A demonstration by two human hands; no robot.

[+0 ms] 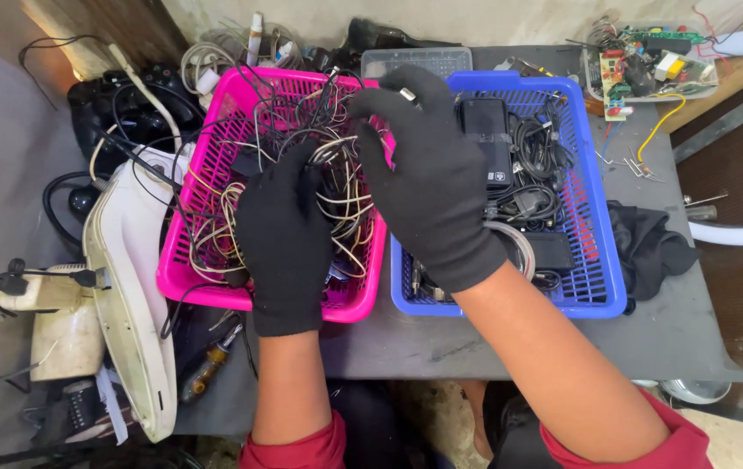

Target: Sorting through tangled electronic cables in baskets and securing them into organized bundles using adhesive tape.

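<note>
The left hand (283, 239), in a black glove, has its fingers curled down into a tangle of thin wires (336, 187) and appears to grip a bunch of them; the right hand (428, 174), gloved the same, reaches across from above with fingers bent around the top of the same bundle, a small metal plug end (408, 94) showing at its fingertips. The wires lie in a pink basket (206, 187), which stands on a grey table (675, 339) touching a blue basket (601, 208) full of black adapters and coiled cables (528, 165). The step in hand looks like teasing one lead free of the knot; lifting it out would call for a slow pull while the left hand pins the rest.
</note>
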